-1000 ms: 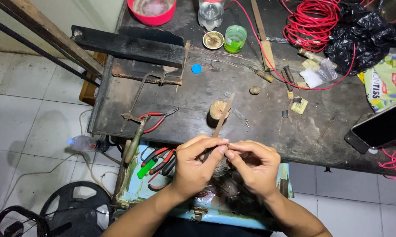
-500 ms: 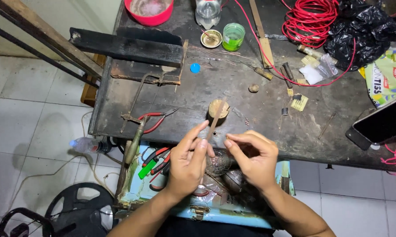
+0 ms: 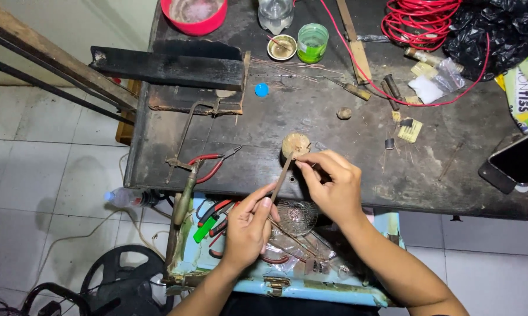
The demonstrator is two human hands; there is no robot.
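My left hand [image 3: 249,225] pinches the lower end of a thin brown stick [image 3: 281,175] that slants up to a small round tan block [image 3: 295,143] on the dark worktable [image 3: 252,117]. My right hand [image 3: 333,182] has its fingertips closed near the stick's upper part, just below the block; what it pinches is too small to make out. Both hands hover over the table's front edge, above a clear glass dish [image 3: 298,216].
Red-handled pliers [image 3: 214,162] and a small saw frame [image 3: 185,140] lie left of the hands. A red bowl [image 3: 194,13], a green cup [image 3: 312,42], red wire [image 3: 422,23], a black bag [image 3: 492,32] and a phone [image 3: 518,161] crowd the back and right. A blue toolbox [image 3: 264,275] sits below.
The hands were together below the table edge. They have since separated: the right hand rose toward the round block and the left now holds the stick's lower end.
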